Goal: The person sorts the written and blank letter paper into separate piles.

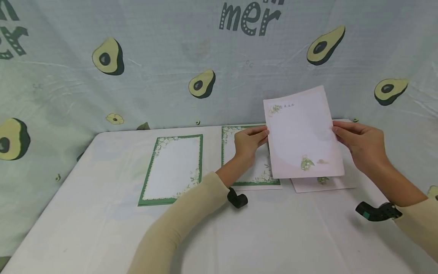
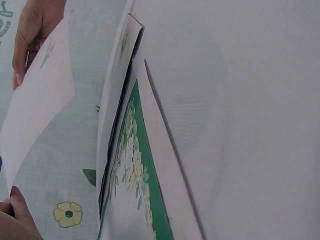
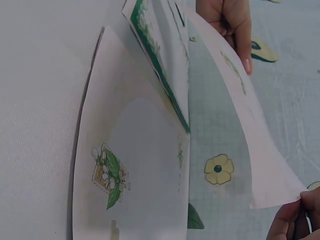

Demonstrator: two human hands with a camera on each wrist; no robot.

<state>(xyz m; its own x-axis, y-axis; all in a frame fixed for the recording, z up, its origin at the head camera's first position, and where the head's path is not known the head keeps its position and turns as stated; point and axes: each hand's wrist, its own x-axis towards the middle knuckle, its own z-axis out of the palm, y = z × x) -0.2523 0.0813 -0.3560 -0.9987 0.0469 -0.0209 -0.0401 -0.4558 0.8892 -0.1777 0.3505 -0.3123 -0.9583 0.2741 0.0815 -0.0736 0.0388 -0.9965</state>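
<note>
Clearly lifted off the table, a pale pink sheet (image 1: 302, 137) stands right of centre in the head frame, its face toward the camera, with a small leafy print near its upper left corner and another toward its bottom edge. The left hand (image 1: 249, 142) pinches its left edge between thumb and fingers, and the right hand (image 1: 367, 142) pinches the right edge; in the right wrist view the paper bows in a curve between them. Behind and below it, a similar pink sheet (image 1: 328, 187) lies on the table, mostly covered from the head camera. Just left of that, near the middle of the frame, lies a green-bordered sheet (image 1: 246, 179), with a pale edge showing along its bottom, and farther left a second green-bordered sheet (image 1: 178, 167) lies apart from it. All rest toward the far side of a table (image 1: 85, 213) with a white, faintly creased surface that fills the lower frame. Beyond its back edge, a pale grey-green cloth (image 1: 154, 38) fills the upper frame, wrinkled at the right and printed with avocados, a yellow flower (image 1: 114, 118) at left and dark lettering (image 1: 249, 19) at top centre.
</note>
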